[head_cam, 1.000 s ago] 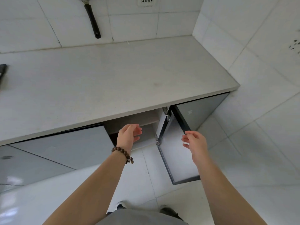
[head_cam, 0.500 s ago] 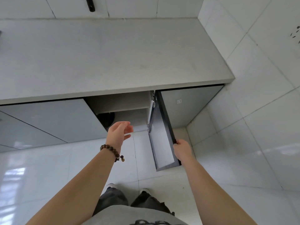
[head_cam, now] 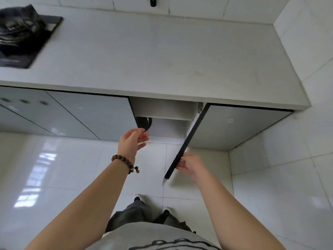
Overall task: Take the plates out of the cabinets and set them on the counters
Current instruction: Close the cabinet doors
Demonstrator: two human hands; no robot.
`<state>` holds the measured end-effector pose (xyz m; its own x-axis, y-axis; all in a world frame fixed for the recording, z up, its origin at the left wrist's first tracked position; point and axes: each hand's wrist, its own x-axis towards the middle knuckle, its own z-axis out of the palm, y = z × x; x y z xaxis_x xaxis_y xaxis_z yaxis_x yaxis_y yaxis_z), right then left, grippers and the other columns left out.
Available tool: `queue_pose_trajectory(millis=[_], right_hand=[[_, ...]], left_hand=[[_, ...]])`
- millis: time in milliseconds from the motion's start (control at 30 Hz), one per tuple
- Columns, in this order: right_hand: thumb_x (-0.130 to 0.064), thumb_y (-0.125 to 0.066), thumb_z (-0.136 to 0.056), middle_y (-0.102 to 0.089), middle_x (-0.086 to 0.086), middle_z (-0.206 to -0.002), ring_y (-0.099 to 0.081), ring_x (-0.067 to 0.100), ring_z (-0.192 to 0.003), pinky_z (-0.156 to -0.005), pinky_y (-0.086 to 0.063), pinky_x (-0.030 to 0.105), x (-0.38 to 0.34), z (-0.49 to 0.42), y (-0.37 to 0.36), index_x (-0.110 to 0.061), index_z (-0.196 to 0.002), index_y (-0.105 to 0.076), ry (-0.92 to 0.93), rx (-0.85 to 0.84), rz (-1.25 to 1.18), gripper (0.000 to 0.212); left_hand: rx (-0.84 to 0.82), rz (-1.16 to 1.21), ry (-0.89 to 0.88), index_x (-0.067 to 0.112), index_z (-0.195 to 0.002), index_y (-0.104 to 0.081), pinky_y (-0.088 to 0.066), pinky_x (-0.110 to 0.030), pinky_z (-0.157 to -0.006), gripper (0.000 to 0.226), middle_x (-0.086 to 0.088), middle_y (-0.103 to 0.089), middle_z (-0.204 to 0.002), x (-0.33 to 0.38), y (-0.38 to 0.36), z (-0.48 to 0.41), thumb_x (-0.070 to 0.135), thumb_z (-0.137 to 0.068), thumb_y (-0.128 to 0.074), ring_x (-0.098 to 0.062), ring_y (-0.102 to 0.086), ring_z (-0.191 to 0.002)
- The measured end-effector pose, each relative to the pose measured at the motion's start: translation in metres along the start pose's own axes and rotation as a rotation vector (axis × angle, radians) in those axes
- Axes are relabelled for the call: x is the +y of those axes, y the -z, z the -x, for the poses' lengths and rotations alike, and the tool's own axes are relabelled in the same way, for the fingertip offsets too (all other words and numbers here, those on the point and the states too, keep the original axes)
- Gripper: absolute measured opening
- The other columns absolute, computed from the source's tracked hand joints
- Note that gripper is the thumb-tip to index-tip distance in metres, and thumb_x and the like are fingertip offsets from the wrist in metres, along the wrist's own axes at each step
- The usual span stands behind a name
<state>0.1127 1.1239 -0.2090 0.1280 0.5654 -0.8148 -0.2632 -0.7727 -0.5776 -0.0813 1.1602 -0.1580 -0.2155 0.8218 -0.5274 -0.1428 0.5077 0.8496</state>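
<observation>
Step in hand: judged as access. The white-lined cabinet under the front edge of the pale grey stone counter stands open, and nothing has been lifted out.
Task item: no plate is plainly identifiable. A dark round rimmed vessel sits at the left edge of the cabinet's lower shelf, mostly hidden.
Left hand: fingers released and spread, holding nothing, just in front of the vessel.
Right hand: fingers bent round the free edge of the grey flat cabinet door, grasping it lightly.
Next move: judged to need the left hand reaching onto the shelf, with the door held wide.
Counter: bare near its front edge, fit to receive.
</observation>
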Motion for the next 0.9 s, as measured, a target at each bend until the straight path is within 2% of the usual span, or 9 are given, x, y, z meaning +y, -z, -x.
queue_pose_trajectory(millis=[167,333,467,567,633,700,800,900], right_hand=[[0.015,-0.034,-0.087,-0.067,0.020,-0.086,-0.067,0.028,-0.078,-0.068,-0.057,0.031,-0.020,-0.017,-0.056,0.007,-0.095,-0.060,-0.040,-0.071,-0.042,0.028],[0.019,-0.030,-0.087,-0.058,0.026,-0.105,-0.061,0.034,-0.098,-0.093,-0.051,0.037,-0.052,-0.034,-0.118,0.006,-0.088,-0.056,-0.010,-0.095,-0.143,0.029],[0.018,-0.030,-0.087,-0.055,0.026,-0.113,-0.057,0.034,-0.105,-0.087,-0.053,0.034,-0.072,-0.056,-0.161,0.008,-0.099,-0.055,0.013,-0.052,-0.289,0.030],[0.017,-0.031,-0.086,-0.053,0.026,-0.107,-0.055,0.036,-0.106,-0.087,-0.053,0.037,-0.089,-0.069,-0.182,0.008,-0.094,-0.053,-0.009,-0.020,-0.407,0.025],[0.015,-0.030,-0.088,-0.052,0.026,-0.101,-0.054,0.037,-0.116,-0.099,-0.047,0.040,-0.100,-0.073,-0.194,0.015,-0.114,-0.049,-0.015,0.000,-0.466,0.032],[0.015,-0.030,-0.089,-0.052,0.028,-0.108,-0.052,0.037,-0.123,-0.106,-0.043,0.042,-0.109,-0.077,-0.203,0.014,-0.132,-0.039,-0.013,0.029,-0.516,0.043],[0.016,-0.027,-0.090,-0.051,0.029,-0.121,-0.050,0.039,-0.126,-0.110,-0.039,0.044,-0.121,-0.085,-0.213,0.012,-0.140,-0.032,-0.006,0.060,-0.630,0.051],[0.017,-0.023,-0.090,-0.041,0.031,-0.139,-0.044,0.041,-0.131,-0.113,-0.034,0.046,-0.132,-0.093,-0.220,0.012,-0.143,-0.026,0.006,0.060,-0.762,0.054]], left_hand=[[0.102,0.065,0.002,0.007,-0.099,-0.065,-0.054,-0.040,-0.088,0.023,-0.013,-0.069,-0.092,0.011,0.042,-0.021,0.009,-0.098,-0.043,-0.026,-0.067,-0.091],[0.141,0.120,0.012,0.007,-0.096,-0.066,-0.054,-0.039,-0.086,0.023,-0.012,-0.069,-0.088,0.031,0.076,-0.060,0.006,-0.096,-0.043,-0.025,-0.067,-0.088],[0.134,0.128,0.011,0.007,-0.096,-0.066,-0.054,-0.037,-0.083,0.022,-0.011,-0.069,-0.088,0.053,0.101,-0.099,0.007,-0.096,-0.043,-0.024,-0.067,-0.086],[0.118,0.123,0.018,0.006,-0.097,-0.066,-0.054,-0.037,-0.083,0.022,-0.011,-0.069,-0.087,0.070,0.116,-0.126,0.006,-0.095,-0.043,-0.024,-0.067,-0.086],[0.101,0.113,0.024,0.006,-0.098,-0.066,-0.054,-0.037,-0.082,0.022,-0.011,-0.069,-0.087,0.078,0.123,-0.142,0.006,-0.096,-0.044,-0.024,-0.067,-0.086],[0.096,0.112,0.035,0.006,-0.099,-0.066,-0.054,-0.036,-0.081,0.021,-0.011,-0.070,-0.086,0.082,0.127,-0.156,0.006,-0.095,-0.045,-0.024,-0.067,-0.087],[0.091,0.116,0.061,0.005,-0.098,-0.066,-0.054,-0.036,-0.081,0.021,-0.010,-0.070,-0.085,0.085,0.129,-0.168,0.005,-0.095,-0.045,-0.024,-0.067,-0.085],[0.094,0.118,0.081,0.005,-0.098,-0.066,-0.054,-0.037,-0.081,0.021,-0.011,-0.069,-0.086,0.085,0.128,-0.178,0.004,-0.095,-0.045,-0.024,-0.067,-0.085]])
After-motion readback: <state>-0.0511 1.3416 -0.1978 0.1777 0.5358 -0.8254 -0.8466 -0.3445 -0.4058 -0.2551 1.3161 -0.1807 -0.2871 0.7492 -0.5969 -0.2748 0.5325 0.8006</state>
